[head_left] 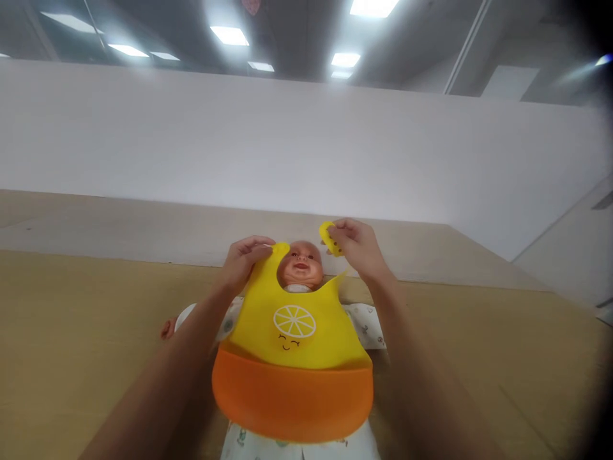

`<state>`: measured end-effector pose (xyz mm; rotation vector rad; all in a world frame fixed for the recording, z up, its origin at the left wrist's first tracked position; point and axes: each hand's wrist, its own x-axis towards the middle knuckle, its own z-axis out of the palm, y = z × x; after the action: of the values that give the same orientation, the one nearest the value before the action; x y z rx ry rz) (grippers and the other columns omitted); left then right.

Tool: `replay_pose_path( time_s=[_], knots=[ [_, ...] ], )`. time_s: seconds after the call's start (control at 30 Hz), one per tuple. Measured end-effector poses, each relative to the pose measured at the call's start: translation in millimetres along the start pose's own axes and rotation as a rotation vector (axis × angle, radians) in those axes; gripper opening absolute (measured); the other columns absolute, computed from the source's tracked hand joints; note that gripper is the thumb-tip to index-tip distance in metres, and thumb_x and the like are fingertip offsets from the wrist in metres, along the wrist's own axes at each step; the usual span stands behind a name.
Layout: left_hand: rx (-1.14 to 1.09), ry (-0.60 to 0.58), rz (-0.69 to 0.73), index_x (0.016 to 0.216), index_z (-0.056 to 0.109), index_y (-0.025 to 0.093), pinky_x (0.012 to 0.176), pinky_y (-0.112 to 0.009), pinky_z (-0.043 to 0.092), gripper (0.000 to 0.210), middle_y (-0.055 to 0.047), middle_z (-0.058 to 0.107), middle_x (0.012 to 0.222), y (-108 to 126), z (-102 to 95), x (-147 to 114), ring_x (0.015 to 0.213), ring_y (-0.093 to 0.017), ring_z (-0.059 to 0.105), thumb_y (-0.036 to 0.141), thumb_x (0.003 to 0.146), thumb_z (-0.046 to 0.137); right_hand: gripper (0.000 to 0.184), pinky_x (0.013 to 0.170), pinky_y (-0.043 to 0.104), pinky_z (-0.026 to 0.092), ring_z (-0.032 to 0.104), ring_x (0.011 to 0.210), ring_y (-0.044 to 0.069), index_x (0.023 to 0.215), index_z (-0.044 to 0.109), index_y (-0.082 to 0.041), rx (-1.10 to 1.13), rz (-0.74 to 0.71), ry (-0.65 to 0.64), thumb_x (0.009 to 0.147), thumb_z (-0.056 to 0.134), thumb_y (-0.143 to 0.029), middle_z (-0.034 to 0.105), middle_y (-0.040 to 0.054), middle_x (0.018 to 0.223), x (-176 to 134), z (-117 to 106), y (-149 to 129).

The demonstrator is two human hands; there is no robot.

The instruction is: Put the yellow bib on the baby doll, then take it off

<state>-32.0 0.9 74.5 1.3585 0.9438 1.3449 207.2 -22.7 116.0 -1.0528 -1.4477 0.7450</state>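
A yellow baby bib point(316, 326) with a lemon-slice face and an orange catch pocket lies over the chest of a baby doll point(302, 263). The doll is on its back, its face showing in the bib's neck opening. My left hand point(246, 262) pinches the tip of the left neck strap beside the doll's head. On the other side, my right hand point(357, 246) grips the right strap, whose holed end curls up between thumb and fingers. The two strap ends are apart. Below the pocket, the doll's patterned white clothes point(297, 444) show.
The doll lies on a wood-coloured tabletop point(96, 332). A pale grey strip point(134, 227) crosses it behind the doll's head. A white partition point(239, 140) stands along the back, and another panel point(569, 243) rises at the right.
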Motion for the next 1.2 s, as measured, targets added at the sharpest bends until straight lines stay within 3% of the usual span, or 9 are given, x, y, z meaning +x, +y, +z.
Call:
replay_pose_path(
  time_s=[0.13, 0.3, 0.37, 0.53, 0.7, 0.8, 0.97, 1.07, 1.2],
  knots=[
    [0.029, -0.126, 0.034, 0.087, 0.069, 0.018, 0.057, -0.022, 0.044, 0.023, -0.002, 0.071, 0.078, 26, 16.8, -14, 0.064, -0.013, 0.061, 0.031, 0.069, 0.075, 0.022, 0.061, 0.022, 0.044, 0.055, 0.067, 0.010, 0.082, 0.064, -0.015, 0.019, -0.032, -0.240, 0.079, 0.063, -0.036, 0.063, 0.0018, 0.077, -14, 7, -24],
    [0.168, -0.208, 0.228, 0.087, 0.071, 0.018, 0.066, -0.023, 0.049, 0.017, -0.004, 0.072, 0.085, 44, 27.0, -23, 0.075, -0.015, 0.064, 0.031, 0.075, 0.071, 0.019, 0.073, 0.024, 0.045, 0.059, 0.085, 0.013, 0.081, 0.066, -0.016, -0.015, -0.062, -0.441, 0.081, 0.061, -0.035, 0.066, 0.0041, 0.098, -21, 9, -34],
    [0.221, -0.239, 0.289, 0.086, 0.071, 0.017, 0.070, -0.024, 0.050, 0.017, -0.005, 0.072, 0.088, 46, 28.3, -25, 0.079, -0.016, 0.065, 0.032, 0.078, 0.068, 0.018, 0.074, 0.025, 0.045, 0.059, 0.086, 0.013, 0.079, 0.065, -0.016, -0.006, -0.054, -0.454, 0.081, 0.062, -0.034, 0.066, 0.0042, 0.101, -23, 8, -36],
    [0.353, -0.237, 0.351, 0.091, 0.072, 0.018, 0.069, -0.024, 0.050, 0.021, -0.006, 0.072, 0.089, 54, 36.5, -34, 0.080, -0.017, 0.065, 0.034, 0.081, 0.064, 0.020, 0.060, 0.022, 0.042, 0.054, 0.065, 0.009, 0.083, 0.068, -0.017, -0.059, -0.007, -0.455, 0.082, 0.062, -0.036, 0.063, 0.0002, 0.074, -30, 2, -41],
    [0.490, -0.231, 0.374, 0.103, 0.069, 0.021, 0.067, -0.021, 0.049, 0.027, -0.003, 0.072, 0.090, 70, 43.9, -51, 0.079, -0.015, 0.064, 0.037, 0.086, 0.056, 0.021, 0.061, 0.022, 0.045, 0.057, 0.070, 0.011, 0.080, 0.069, -0.016, -0.026, 0.037, -0.406, 0.080, 0.064, -0.037, 0.065, 0.0018, 0.079, -49, -11, -48],
    [0.535, -0.151, 0.381, 0.107, 0.066, 0.022, 0.067, -0.021, 0.048, 0.030, -0.001, 0.072, 0.084, 75, 41.3, -57, 0.076, -0.014, 0.063, 0.040, 0.087, 0.054, 0.025, 0.053, 0.021, 0.043, 0.055, 0.062, 0.011, 0.082, 0.069, -0.017, -0.034, 0.083, -0.303, 0.078, 0.066, -0.041, 0.064, 0.0022, 0.075, -62, -31, -55],
    [0.695, 0.037, 0.421, 0.090, 0.069, 0.020, 0.051, -0.021, 0.036, 0.028, 0.003, 0.058, 0.058, 76, 36.5, -64, 0.053, -0.010, 0.048, 0.040, 0.085, 0.050, 0.034, 0.039, 0.021, 0.028, 0.040, 0.044, 0.007, 0.085, 0.068, -0.018, -0.073, 0.180, -0.047, 0.072, 0.070, -0.049, 0.054, -0.0004, 0.061, -76, -89, -58],
    [0.813, -0.055, 0.439, 0.087, 0.069, 0.020, 0.048, -0.022, 0.030, 0.026, 0.005, 0.049, 0.051, 65, 29.9, -77, 0.046, -0.009, 0.038, 0.038, 0.084, 0.050, 0.037, 0.040, 0.022, 0.022, 0.035, 0.045, 0.006, 0.086, 0.067, -0.019, -0.112, 0.254, 0.074, 0.069, 0.073, -0.051, 0.051, -0.0002, 0.064, -81, -131, -51],
    [0.940, -0.138, 0.372, 0.088, 0.067, 0.022, 0.054, -0.023, 0.034, 0.022, 0.004, 0.055, 0.054, 32, 5.3, -97, 0.049, -0.011, 0.044, 0.031, 0.083, 0.048, 0.033, 0.044, 0.029, 0.012, 0.030, 0.045, 0.006, 0.083, 0.068, -0.023, -0.148, 0.385, 0.198, 0.067, 0.075, -0.052, 0.041, -0.0019, 0.059, -97, -191, -32]
  ],
)
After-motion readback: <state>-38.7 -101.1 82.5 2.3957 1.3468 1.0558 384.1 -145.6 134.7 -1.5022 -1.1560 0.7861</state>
